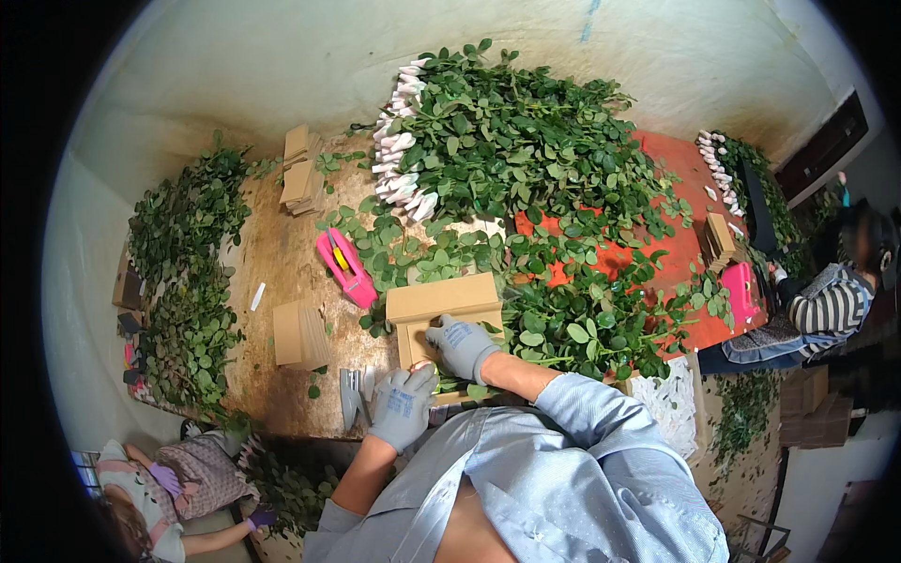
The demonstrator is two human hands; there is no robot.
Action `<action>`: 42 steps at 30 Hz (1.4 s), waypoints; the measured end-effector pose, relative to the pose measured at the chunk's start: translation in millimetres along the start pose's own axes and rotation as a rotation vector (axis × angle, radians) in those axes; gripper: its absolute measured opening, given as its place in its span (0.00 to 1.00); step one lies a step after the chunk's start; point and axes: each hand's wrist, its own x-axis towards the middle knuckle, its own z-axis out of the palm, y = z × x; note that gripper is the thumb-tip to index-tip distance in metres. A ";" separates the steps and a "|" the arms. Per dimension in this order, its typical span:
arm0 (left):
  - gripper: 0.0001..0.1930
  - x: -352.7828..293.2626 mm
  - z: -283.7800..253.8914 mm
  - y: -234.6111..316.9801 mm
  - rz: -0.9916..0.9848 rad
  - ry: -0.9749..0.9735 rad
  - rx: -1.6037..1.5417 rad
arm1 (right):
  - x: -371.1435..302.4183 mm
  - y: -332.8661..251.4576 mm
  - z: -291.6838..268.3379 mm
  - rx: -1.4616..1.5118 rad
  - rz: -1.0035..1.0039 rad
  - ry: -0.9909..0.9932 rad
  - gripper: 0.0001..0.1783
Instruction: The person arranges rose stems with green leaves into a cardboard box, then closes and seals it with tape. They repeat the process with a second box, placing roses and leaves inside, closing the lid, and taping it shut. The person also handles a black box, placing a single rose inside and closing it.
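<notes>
In front of me an upright-folded sheet of brown cardboard (445, 296) lies on the worktable. My right hand (464, 348), in a grey glove, rests on its inner face with fingers extended to the left. Leafy green stems (454, 385) show beneath that wrist. My left hand (402, 409), also gloved in grey, is at the cardboard's near left corner. Its fingers are curled round a small pale-green, roundish end, mostly hidden. A grey metal hand tool (351, 398) lies just left of this hand.
A pink tape dispenser (345, 269) and cardboard stacks (298, 335) stand to the left. At the back lies a large pile of leafy stems (526, 141) with white-wrapped heads (399, 145). Co-workers are at the right (831, 305) and lower left (141, 497).
</notes>
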 end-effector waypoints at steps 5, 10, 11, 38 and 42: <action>0.18 1.8 -2.9 1.0 -0.012 -0.048 0.029 | -2.4 -5.6 -6.0 -0.013 -0.025 -0.030 0.14; 0.19 -2.1 -1.4 -1.4 -0.019 -0.051 0.000 | -1.7 -9.8 -19.4 -0.026 -0.021 -0.174 0.11; 0.19 -3.1 -1.5 -2.1 -0.021 -0.058 0.001 | -0.8 -7.2 -15.1 -0.004 -0.045 -0.160 0.10; 0.16 0.5 9.0 -9.5 0.028 -0.019 0.092 | 104.4 100.6 -125.7 0.564 0.250 0.301 0.17; 0.16 3.5 -0.2 -2.9 -0.009 -0.050 0.090 | 162.1 149.4 -160.4 0.301 0.202 0.387 0.14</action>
